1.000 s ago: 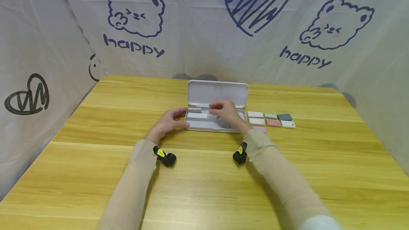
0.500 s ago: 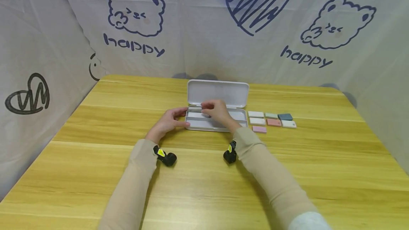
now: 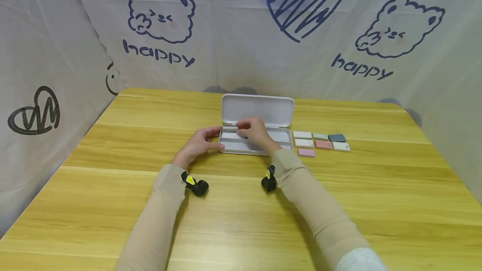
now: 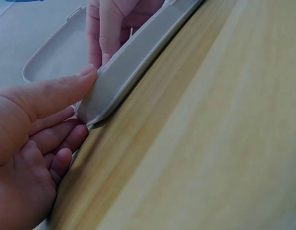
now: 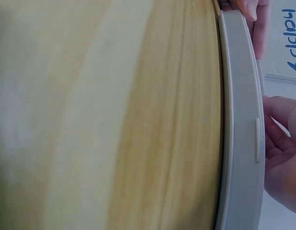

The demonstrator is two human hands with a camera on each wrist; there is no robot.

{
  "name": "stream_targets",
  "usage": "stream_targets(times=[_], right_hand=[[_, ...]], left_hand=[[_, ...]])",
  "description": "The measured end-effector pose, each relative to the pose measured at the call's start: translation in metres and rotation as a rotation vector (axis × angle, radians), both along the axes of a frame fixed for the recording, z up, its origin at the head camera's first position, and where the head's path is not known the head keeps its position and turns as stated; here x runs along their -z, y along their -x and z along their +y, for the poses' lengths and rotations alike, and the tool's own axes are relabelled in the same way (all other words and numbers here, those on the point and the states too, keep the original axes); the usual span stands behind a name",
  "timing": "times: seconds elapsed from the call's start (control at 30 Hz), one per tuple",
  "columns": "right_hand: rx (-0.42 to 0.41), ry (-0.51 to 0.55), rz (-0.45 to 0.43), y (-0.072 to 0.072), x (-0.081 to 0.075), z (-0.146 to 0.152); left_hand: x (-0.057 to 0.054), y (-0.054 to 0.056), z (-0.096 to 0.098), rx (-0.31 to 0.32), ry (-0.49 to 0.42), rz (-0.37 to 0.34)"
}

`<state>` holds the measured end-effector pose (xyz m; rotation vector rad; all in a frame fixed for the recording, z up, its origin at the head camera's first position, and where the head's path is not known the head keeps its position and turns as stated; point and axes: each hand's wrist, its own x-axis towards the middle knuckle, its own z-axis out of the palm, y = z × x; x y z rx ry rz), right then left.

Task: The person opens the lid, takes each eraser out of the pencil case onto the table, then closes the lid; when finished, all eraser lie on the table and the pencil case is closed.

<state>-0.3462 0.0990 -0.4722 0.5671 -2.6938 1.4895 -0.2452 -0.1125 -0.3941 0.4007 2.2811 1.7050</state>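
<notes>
An open white pencil case (image 3: 260,152) lies on the table, its lid (image 3: 257,110) standing up at the back. My left hand (image 3: 196,144) holds the case's left end, thumb at the front corner and fingers round the side, as the left wrist view (image 4: 52,139) also shows. My right hand (image 3: 255,132) reaches into the back compartment, thumb and fingertips pinching a small light eraser that is mostly hidden behind them. Just left of those fingertips, a greyish eraser (image 3: 229,129) sits in the same compartment. In the right wrist view the case's front wall (image 5: 243,120) hides the right fingertips.
Right of the case lie several small block erasers: two white ones (image 3: 303,143) nearest it, a pale green (image 3: 320,136), a dark blue-grey (image 3: 337,138), a salmon (image 3: 323,144), another white (image 3: 340,146) and a pink (image 3: 306,152). A printed cloth (image 3: 233,32) hangs behind the table.
My right hand has moved left along the back compartment with the small eraser, up to the greyish one, uncovering the pink eraser on the table. The left hand stays on the case.
</notes>
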Motion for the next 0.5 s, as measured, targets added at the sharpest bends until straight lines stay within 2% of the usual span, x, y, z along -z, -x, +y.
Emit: stream_targets(times=[0.03, 0.07, 0.13, 0.27, 0.37, 0.5], right_hand=[[0.0, 0.001, 0.037, 0.0, 0.001, 0.0], [0.003, -0.011, 0.039, -0.004, -0.004, -0.001], [0.016, -0.029, 0.031, -0.021, -0.025, -0.005], [0.052, -0.097, -0.052, -0.06, -0.076, -0.016], [0.062, -0.119, -0.025, -0.073, -0.09, -0.019], [0.058, -0.132, 0.013, -0.077, -0.093, -0.019]], left_hand=[[0.0, 0.0, 0.0, 0.001, -0.001, 0.003], [0.0, 0.0, 0.0, 0.001, 0.0, 0.005], [0.001, 0.001, 0.0, 0.002, 0.002, 0.009], [0.001, 0.001, -0.001, 0.004, 0.01, 0.013], [0.002, 0.002, -0.001, 0.006, 0.011, 0.014], [0.001, 0.001, -0.001, 0.01, 0.005, 0.006]])
